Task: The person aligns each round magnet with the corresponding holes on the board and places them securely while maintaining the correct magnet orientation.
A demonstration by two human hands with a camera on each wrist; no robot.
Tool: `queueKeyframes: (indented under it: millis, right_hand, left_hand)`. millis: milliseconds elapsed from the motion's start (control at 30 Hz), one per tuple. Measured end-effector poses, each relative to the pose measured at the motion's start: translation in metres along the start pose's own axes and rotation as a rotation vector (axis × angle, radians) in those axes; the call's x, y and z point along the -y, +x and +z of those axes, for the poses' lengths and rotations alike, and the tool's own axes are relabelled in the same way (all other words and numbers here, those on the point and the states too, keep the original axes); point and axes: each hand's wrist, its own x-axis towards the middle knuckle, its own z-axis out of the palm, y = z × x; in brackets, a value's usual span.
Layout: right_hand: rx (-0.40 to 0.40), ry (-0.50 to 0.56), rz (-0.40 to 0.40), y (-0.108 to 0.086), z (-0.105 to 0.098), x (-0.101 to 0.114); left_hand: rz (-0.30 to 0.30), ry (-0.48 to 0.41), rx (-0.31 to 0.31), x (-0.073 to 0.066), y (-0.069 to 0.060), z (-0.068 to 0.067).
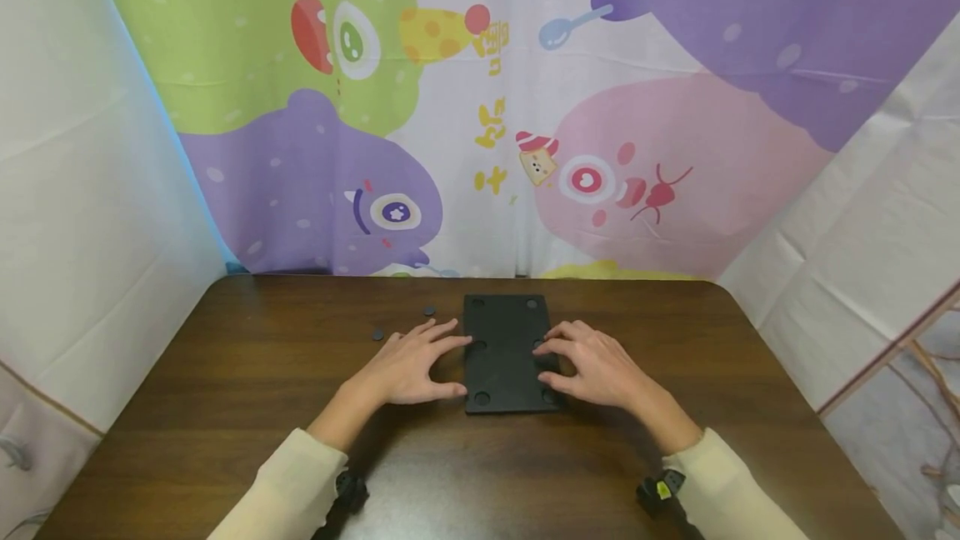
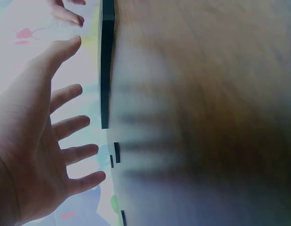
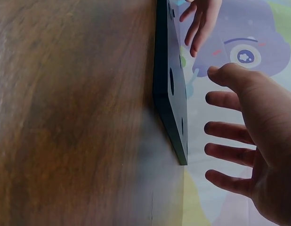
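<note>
A flat black rectangular board (image 1: 510, 369) lies on the wooden table, with round recesses along its long sides. My left hand (image 1: 411, 367) hovers at the board's left edge, fingers spread. In the left wrist view, that hand (image 2: 37, 136) holds nothing, its fingertips apart from the board (image 2: 106, 70). At the other side my right hand (image 1: 600, 363) reaches slightly over the board's right edge in the head view. The right wrist view shows this hand (image 3: 258, 127) above the table, fingers extended and holding nothing. Small dark discs, one (image 1: 430, 311) and another (image 1: 377, 335), lie beyond my left hand.
The brown wooden table (image 1: 247, 407) runs back to a curtain (image 1: 480, 232) printed with cartoon creatures. White cloth walls (image 1: 82, 190) stand on both sides. A small black device (image 1: 350, 492) sits at my left wrist, and another (image 1: 660, 493) at my right.
</note>
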Motion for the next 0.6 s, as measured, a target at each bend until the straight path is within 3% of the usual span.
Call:
queueKeyframes:
  millis: [600]
  right_hand:
    - [0.038,0.025,0.055,0.006,0.004,-0.009]
  left_hand:
    - [0.011,0.024,0.004,-0.006,-0.014,0.0]
